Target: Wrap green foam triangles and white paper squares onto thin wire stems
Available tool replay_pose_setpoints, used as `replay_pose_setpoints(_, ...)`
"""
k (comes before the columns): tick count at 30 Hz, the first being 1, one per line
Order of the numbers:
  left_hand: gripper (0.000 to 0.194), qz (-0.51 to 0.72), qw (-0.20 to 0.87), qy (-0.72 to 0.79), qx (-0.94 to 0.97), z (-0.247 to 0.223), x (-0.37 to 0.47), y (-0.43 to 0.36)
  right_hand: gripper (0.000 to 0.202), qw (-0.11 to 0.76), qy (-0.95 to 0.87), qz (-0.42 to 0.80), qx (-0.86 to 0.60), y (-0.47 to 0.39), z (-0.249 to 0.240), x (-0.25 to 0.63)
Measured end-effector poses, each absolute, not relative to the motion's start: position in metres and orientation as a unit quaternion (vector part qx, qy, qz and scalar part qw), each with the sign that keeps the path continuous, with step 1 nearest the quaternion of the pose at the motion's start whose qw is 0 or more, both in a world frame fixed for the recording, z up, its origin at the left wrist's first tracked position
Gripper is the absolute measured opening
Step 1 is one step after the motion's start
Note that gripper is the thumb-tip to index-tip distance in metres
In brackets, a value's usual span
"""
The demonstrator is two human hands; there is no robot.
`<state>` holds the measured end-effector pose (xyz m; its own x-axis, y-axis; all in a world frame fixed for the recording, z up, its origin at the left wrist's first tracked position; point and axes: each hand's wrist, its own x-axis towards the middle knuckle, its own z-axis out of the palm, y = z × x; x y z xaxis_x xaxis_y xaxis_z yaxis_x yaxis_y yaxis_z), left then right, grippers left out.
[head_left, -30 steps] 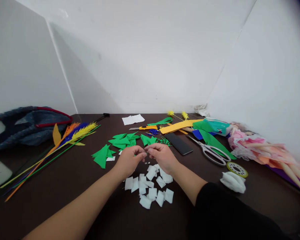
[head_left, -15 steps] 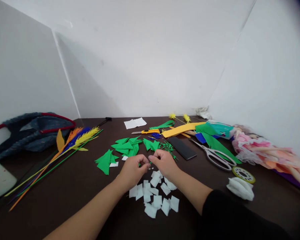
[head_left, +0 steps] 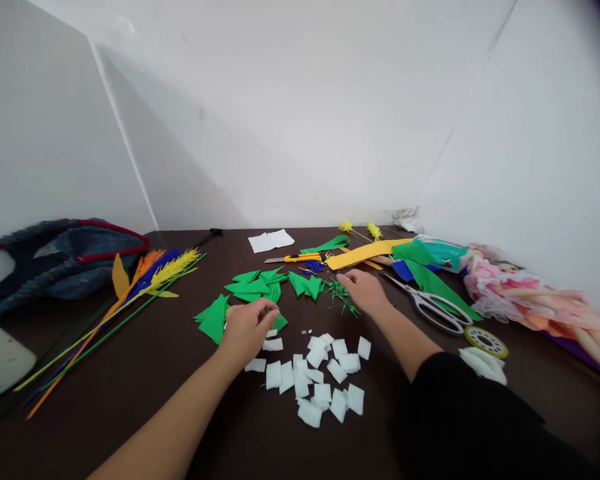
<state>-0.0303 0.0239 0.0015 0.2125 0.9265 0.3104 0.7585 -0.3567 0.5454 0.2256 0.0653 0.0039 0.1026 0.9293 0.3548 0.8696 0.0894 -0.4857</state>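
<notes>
Lying just right of the frame's centre, thin green scraps (head_left: 336, 288) trail toward lower right at the fingertips of the right hand (head_left: 366, 292), nearer than the left hand (head_left: 247, 328) left of centre, both grips too indistinct to say if clamped.

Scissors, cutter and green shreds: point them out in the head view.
Scissors (head_left: 418, 295), head view: near the pivot.
Cutter (head_left: 303, 257), head view: on the yellow handle.
Green shreds (head_left: 337, 291), head view: middle of the tangle.

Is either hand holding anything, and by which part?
Cannot be told: left hand is by a green piece, right hand at green strips; neither grip shows.
</notes>
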Motion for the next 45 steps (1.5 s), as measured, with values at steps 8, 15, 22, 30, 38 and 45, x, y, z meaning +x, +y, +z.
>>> replay_pose_setpoints(8, 0.018, 0.260, 0.108, 0.541, 0.792, 0.002, -0.040, 0.028, 0.013, 0.233, -0.850, 0.140, -0.452, 0.059, -0.003, 0.210)
replay_pose_setpoints(15, 0.012, 0.231, 0.087, 0.523, 0.816, 0.000, -0.038, 0.030, 0.016, 0.186, -0.884, 0.171, -0.393, 0.047, -0.019, 0.185)
replay_pose_setpoints(22, 0.015, 0.218, 0.072, 0.511, 0.829, -0.003, -0.033, 0.028, 0.016, 0.188, -0.881, 0.171, -0.399, 0.046, -0.021, 0.180)
replay_pose_setpoints(30, 0.013, 0.158, 0.060, 0.531, 0.831, 0.001, -0.042, 0.034, 0.006, 0.179, -0.892, 0.121, -0.397, 0.050, -0.029, 0.180)
replay_pose_setpoints(38, 0.015, 0.150, 0.035, 0.585, 0.796, -0.009, -0.040, 0.046, 0.008, 0.315, -0.798, 0.182, -0.479, 0.050, -0.022, 0.188)
replay_pose_setpoints(45, 0.021, 0.151, 0.065, 0.607, 0.778, -0.020, -0.020, 0.054, 0.012, 0.362, -0.801, 0.194, -0.435, 0.050, -0.024, 0.188)
